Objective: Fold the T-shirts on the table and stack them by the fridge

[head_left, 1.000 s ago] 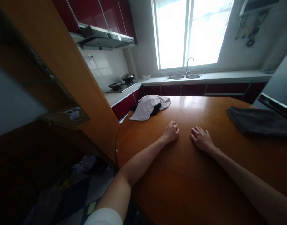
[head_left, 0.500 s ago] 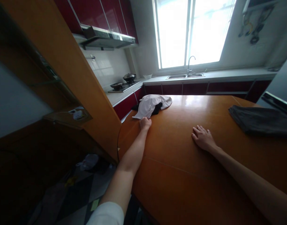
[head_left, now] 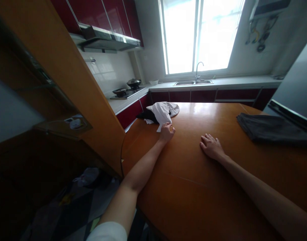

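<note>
My left hand pinches the near edge of a white cloth at the far left part of the wooden table. A black cloth lies partly under the white one. My right hand rests flat on the tabletop with its fingers spread, and it holds nothing. To the right of it lies a folded dark grey cloth.
A wooden partition with shelves stands along the table's left side. Beyond the table are a stove with two pans, a sink and a white counter. Bags lie on the floor at lower left.
My left hand has moved right, pulling the white cloth's near corner with it, and more black cloth shows on the left. My right hand stays on the table. The view has shifted slightly.
</note>
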The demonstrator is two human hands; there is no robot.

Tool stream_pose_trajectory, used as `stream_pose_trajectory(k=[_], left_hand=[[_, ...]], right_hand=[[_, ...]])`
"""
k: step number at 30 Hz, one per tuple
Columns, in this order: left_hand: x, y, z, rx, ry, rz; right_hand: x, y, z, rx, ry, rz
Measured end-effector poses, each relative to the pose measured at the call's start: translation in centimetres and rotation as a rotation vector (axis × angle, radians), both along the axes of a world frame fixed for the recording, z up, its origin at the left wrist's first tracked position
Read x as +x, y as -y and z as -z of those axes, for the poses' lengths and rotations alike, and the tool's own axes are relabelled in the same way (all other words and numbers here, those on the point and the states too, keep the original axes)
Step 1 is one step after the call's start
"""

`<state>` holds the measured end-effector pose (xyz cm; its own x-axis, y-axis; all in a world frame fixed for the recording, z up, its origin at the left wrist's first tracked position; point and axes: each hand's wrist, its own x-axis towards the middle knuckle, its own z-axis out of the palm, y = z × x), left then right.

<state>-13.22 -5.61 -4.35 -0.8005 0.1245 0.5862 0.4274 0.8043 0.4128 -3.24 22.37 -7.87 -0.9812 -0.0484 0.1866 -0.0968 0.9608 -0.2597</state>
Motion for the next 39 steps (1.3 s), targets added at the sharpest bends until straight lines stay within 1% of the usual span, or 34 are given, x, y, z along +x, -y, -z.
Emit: stream_pose_trajectory(k=[4,7,12,15,17,19,22,25,27,29,31,32,33,34,35,36,37,39], left_hand=[[0.8,-0.3,-0.7,0.015,-0.024,0.169],[1.3,-0.5,-0.9,0.024,0.007,0.280],[2.8,-2.5,-0.3,0.006,0.115,0.476],[3.7,-3.7,0.2,-0.018,0.195,0.654],[4.0,-4.2,0.4,-0.013,0.220,0.760],[4.1,-4.3,0.4,0.026,0.236,0.838],[4.5,-4.6,0.2,0.083,0.258,0.935],[5.7,-5.3,-0.4,0.064,0.303,1.025],[6.9,-6.1,-0.8,0.048,0.389,1.076],[8.2,-6.9,-1.2,0.022,0.508,1.149],[9.2,-7.5,-1.5,0.000,0.582,1.222],[9.5,-7.7,-1.5,0.005,0.587,1.236],[9.5,-7.8,-1.5,0.023,0.576,1.231],[9.3,-7.7,-1.5,0.061,0.541,1.188],[8.8,-7.6,-1.5,0.106,0.481,1.103],[8.0,-7.2,-1.4,0.150,0.400,0.977],[7.1,-6.7,-1.3,0.182,0.306,0.816],[4.8,-5.2,-1.0,0.207,0.124,0.415]], right_hand=[[-0.1,-0.1,0.1,-0.008,-0.010,0.004],[0.0,0.0,-0.1,-0.013,-0.011,0.010],[0.2,0.2,-0.6,-0.014,0.004,0.013],[0.2,0.2,-0.6,-0.018,0.009,0.016],[0.1,0.1,-0.5,-0.028,0.006,0.014],[-0.1,0.1,-0.3,-0.053,-0.005,0.010],[-0.5,-0.1,-0.3,-0.169,-0.041,0.033],[-0.9,-0.7,-0.4,-0.382,-0.103,0.094],[-1.0,-1.1,-0.6,-0.528,-0.149,0.127],[-1.1,-1.5,-0.7,-0.641,-0.200,0.151],[-1.1,-1.6,-0.8,-0.713,-0.247,0.160],[-1.1,-1.6,-0.8,-0.734,-0.266,0.153],[-1.1,-1.5,-0.9,-0.743,-0.283,0.127],[-1.0,-1.4,-1.0,-0.737,-0.299,0.083],[-0.9,-1.2,-1.1,-0.717,-0.311,0.020],[-0.7,-1.0,-1.2,-0.687,-0.320,-0.055],[-0.5,-0.8,-1.3,-0.655,-0.323,-0.139],[0.2,-0.3,-1.5,-0.593,-0.297,-0.314]])
